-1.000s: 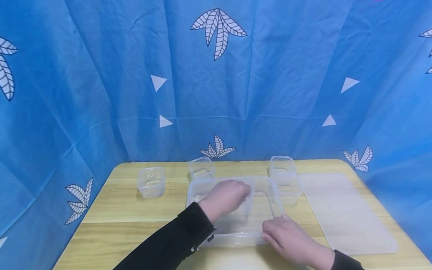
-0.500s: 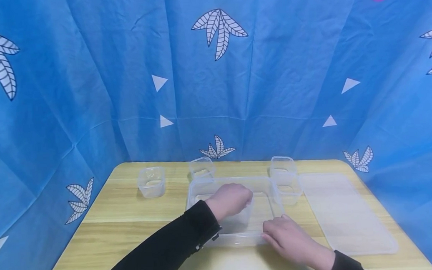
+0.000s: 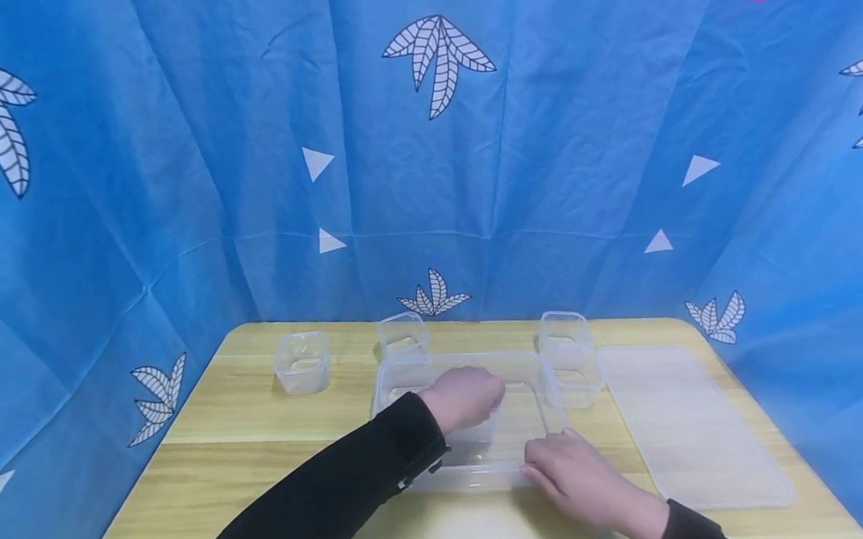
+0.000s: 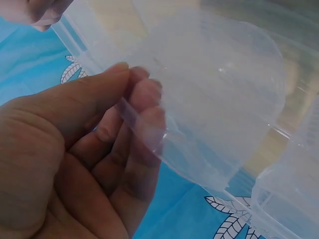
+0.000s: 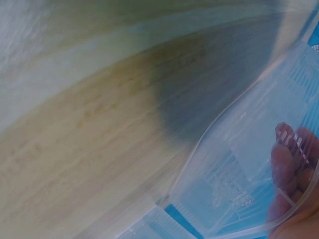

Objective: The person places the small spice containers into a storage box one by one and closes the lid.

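Note:
In the head view a large clear plastic box [image 3: 476, 477] stands on the table. My left hand [image 3: 465, 397] reaches down into it. There, thumb and fingertips pinch the rim of a small clear container [image 3: 473, 434], mostly hidden under the hand. Seen from the left wrist, that small container [image 4: 224, 84] shows as a rounded translucent shape overlapping the box wall. My right hand [image 3: 584, 476] grips the near right corner of the large box; its curled fingers [image 5: 284, 164] show through the clear plastic in the right wrist view.
Small clear containers stand behind the box: one [image 3: 303, 362] at the back left, another [image 3: 404, 336] behind its left corner, and more clear plastic [image 3: 574, 368] beyond its right side. A flat translucent lid [image 3: 698, 426] lies on the wooden table [image 3: 212, 468]. Blue patterned curtain [image 3: 424, 170] surrounds the table.
My left hand has moved slightly right and lowered the small container deeper into the large box. My right hand has stayed at the corner.

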Tool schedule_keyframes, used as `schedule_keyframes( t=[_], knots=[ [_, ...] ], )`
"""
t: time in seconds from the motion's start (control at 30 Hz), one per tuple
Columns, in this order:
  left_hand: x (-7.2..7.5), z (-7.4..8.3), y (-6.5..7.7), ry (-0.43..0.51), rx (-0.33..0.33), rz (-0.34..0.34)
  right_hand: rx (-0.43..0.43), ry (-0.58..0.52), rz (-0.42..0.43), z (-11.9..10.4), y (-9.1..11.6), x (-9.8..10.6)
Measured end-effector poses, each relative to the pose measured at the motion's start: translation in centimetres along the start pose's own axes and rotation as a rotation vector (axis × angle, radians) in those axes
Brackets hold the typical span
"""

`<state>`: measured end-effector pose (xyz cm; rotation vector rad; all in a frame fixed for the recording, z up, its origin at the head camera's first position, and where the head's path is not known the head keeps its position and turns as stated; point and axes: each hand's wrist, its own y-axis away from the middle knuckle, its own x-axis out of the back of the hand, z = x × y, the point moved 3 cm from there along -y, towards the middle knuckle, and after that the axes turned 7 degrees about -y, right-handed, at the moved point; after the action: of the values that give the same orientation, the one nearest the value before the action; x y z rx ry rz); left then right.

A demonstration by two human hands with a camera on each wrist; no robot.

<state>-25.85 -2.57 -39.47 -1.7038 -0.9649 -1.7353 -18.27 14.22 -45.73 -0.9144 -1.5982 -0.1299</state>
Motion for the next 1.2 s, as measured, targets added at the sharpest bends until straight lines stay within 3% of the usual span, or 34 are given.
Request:
schedule_keyframes(
  t=[0.4, 0.8, 1.2],
  knots=[
    [-0.6, 0.2, 0.6, -0.064, -0.016, -0.056, -0.017, -0.01, -0.016, 0.1, 0.1, -0.2],
    [-0.7, 0.2, 0.9, -0.029, 0.002, -0.093, -0.013, 0.003, -0.014, 0.2, 0.2, -0.4],
    [0.0, -0.1, 1.3, -0.028, 0.007, -0.087, -0.011, -0.01, -0.013, 0.2, 0.2, -0.1]
  ],
)
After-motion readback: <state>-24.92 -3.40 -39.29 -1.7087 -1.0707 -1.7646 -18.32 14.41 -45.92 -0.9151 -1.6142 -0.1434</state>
